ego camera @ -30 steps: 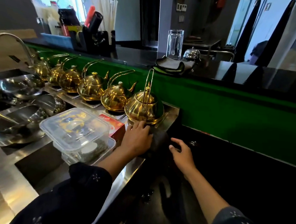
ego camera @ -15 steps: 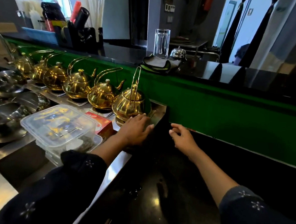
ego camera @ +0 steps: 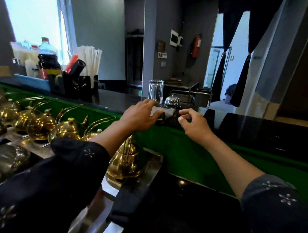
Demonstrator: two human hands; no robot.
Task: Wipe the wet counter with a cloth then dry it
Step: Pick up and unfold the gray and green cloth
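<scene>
The cloth (ego camera: 165, 112), a folded grey piece with a dark edge, lies on the raised black bar top (ego camera: 114, 99) just above the middle of the view, directly in front of an upside-down clear glass (ego camera: 155, 92) and a small chrome call bell (ego camera: 172, 101). The left hand (ego camera: 140, 116) reaches up from seven o'clock and rests on the cloth's left end, fingers curled over it; whether they have closed firmly on it cannot be told. The right hand (ego camera: 194, 124) comes in from five o'clock and hangs just to the right of the cloth, thumb and fingers bent toward each other in a narrow pinch with nothing between them. Both forearms are bare, with dark sleeves (ego camera: 71, 165) patterned in small pale flowers pushed back toward the elbows.

Below the bar top runs a green front panel (ego camera: 192, 154). At six o'clock lies the lower black counter (ego camera: 189, 208), glossy, with small glints of light on it. From nine o'clock toward the centre, a row of brass teapots (ego camera: 39, 125) with tall arched handles stands on a steel worktop (ego camera: 30, 144); the nearest teapot (ego camera: 125, 163) sits just under the left forearm. At ten o'clock, on the bar top, a black holder (ego camera: 74, 86) carries white straws (ego camera: 90, 60) beside bottles (ego camera: 48, 63) near a bright window (ego camera: 33, 17). At one o'clock a red fire extinguisher (ego camera: 196, 46) hangs on the grey wall.
</scene>
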